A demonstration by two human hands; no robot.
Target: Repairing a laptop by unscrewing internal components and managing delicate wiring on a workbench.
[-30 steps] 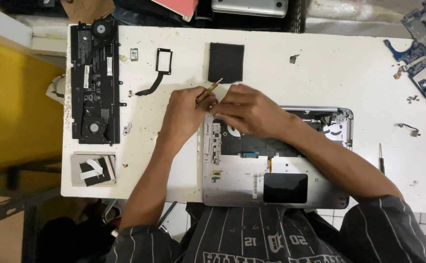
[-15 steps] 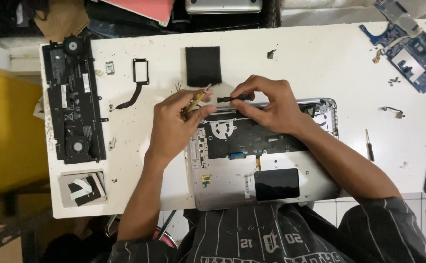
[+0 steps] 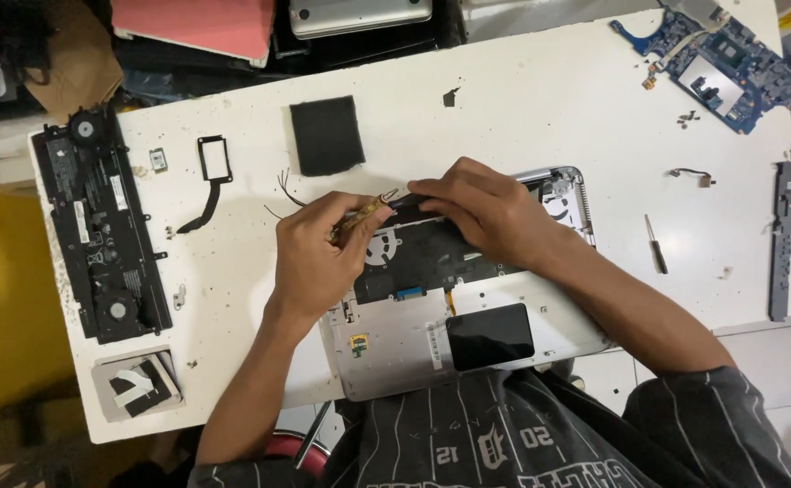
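An open laptop shell [image 3: 468, 316] lies at the lower middle of the frame on a white counter [image 3: 540, 117], its silver inner deck and dark board area facing up, with a black square pad [image 3: 490, 336] near its lower edge. Both hands work over the shell's upper edge. The left hand [image 3: 318, 258] comes in from the lower left, its grip closed, thumb and fingers pinched on a thin yellowish strip [image 3: 368, 212] that points toward the upper right. The right hand [image 3: 481, 212] comes in from the lower right, its grip curled down over a narrow dark bar [image 3: 413, 201] at the shell's top edge; the fingertips touch it, and how firmly they hold it cannot be told. The strip's tip meets the bar just between the two hands. Thin black wires [image 3: 285, 190] stick out just left of the left hand.

At the left of the frame lies a long black battery pack with fans [image 3: 97, 235], and below it a small grey tray [image 3: 138, 384]. A black bracket with a cable [image 3: 213, 172] sits right of the pack. A black foam square [image 3: 326, 136] lies in the upper middle. At the upper right is a blue circuit board [image 3: 720, 68]; a small screwdriver [image 3: 655, 244] and a long grey strip [image 3: 782, 239] lie at the right.
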